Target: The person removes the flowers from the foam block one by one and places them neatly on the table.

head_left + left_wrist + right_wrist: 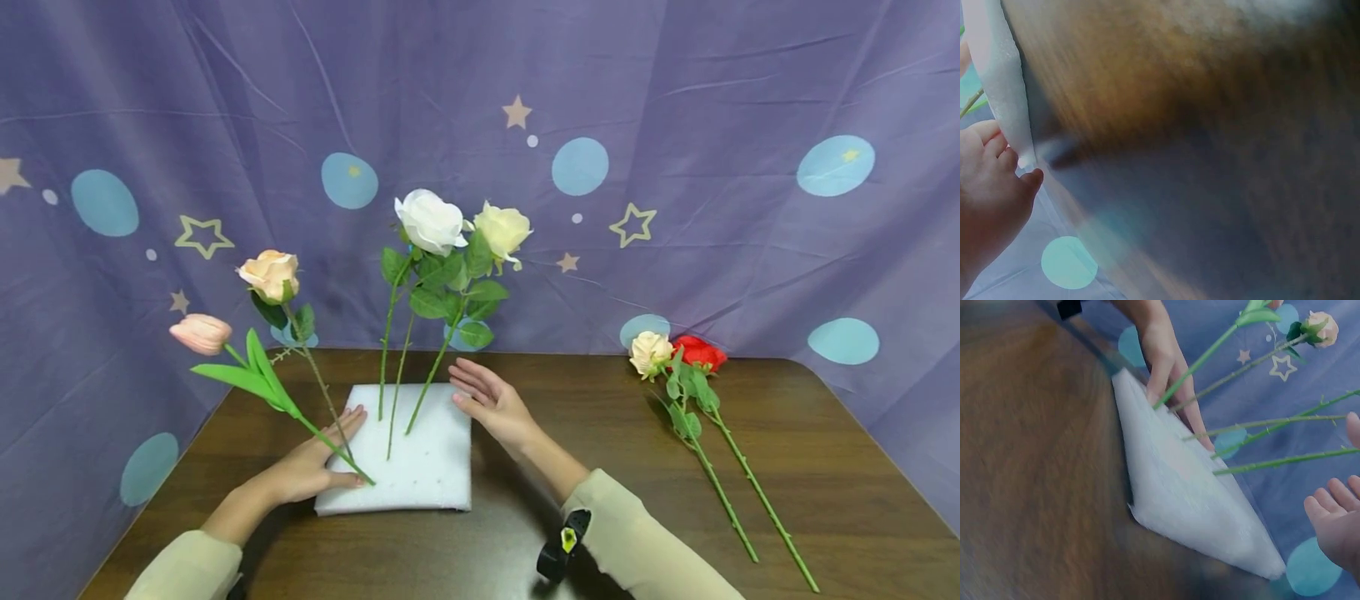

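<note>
A white foam block (427,467) lies on the table with several artificial flowers standing in it. A pink tulip (201,334) and a peach rose (270,277) lean left from its left side. Farther back rise a white rose (431,221), a pale yellow rose (502,231) and a thin stem (401,383) whose top is hidden behind leaves. My left hand (307,471) rests along the block's left side, fingers extended, thumb beside the tulip's base. My right hand (498,408) is spread at the block's back right corner, holding nothing; its fingers show in the right wrist view.
On the right of the brown wooden table (585,417) lie a cream rose (651,354) and a red rose (699,352), their stems pointing toward the front. A purple curtain (465,83) with stars and blue ovals hangs behind the table. A black strap (562,546) circles my right wrist.
</note>
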The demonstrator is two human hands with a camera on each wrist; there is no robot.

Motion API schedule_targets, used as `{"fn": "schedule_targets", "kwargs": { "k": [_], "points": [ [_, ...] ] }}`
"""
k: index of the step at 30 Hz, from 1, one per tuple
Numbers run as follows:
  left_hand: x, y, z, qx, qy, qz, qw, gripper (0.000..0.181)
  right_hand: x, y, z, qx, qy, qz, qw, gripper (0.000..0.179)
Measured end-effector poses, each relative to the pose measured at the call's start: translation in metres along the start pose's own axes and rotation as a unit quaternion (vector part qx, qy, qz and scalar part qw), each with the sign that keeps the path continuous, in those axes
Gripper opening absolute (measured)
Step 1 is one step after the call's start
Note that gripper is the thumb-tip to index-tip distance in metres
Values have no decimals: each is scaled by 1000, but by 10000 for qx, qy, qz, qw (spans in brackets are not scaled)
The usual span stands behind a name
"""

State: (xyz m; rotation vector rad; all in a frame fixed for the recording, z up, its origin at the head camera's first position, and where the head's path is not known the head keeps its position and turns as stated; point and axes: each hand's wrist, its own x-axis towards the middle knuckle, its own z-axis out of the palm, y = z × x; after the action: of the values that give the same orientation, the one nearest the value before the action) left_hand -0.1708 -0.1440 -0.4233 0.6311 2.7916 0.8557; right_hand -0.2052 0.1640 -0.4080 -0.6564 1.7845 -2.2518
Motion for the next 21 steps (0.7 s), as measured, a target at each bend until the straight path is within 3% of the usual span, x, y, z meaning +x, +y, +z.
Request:
{"fn": "schedule_targets", "kwargs": {
  "k": [5, 21],
  "points": [
    [1, -3, 2, -42, 35, 64, 10000, 100, -2, 0, 8, 450, -409, 90, 9981, 65],
    [1, 1, -1, 67, -27, -23, 10000, 100, -2, 2, 26, -157, -289, 6, 9995, 54]
  ]
}}
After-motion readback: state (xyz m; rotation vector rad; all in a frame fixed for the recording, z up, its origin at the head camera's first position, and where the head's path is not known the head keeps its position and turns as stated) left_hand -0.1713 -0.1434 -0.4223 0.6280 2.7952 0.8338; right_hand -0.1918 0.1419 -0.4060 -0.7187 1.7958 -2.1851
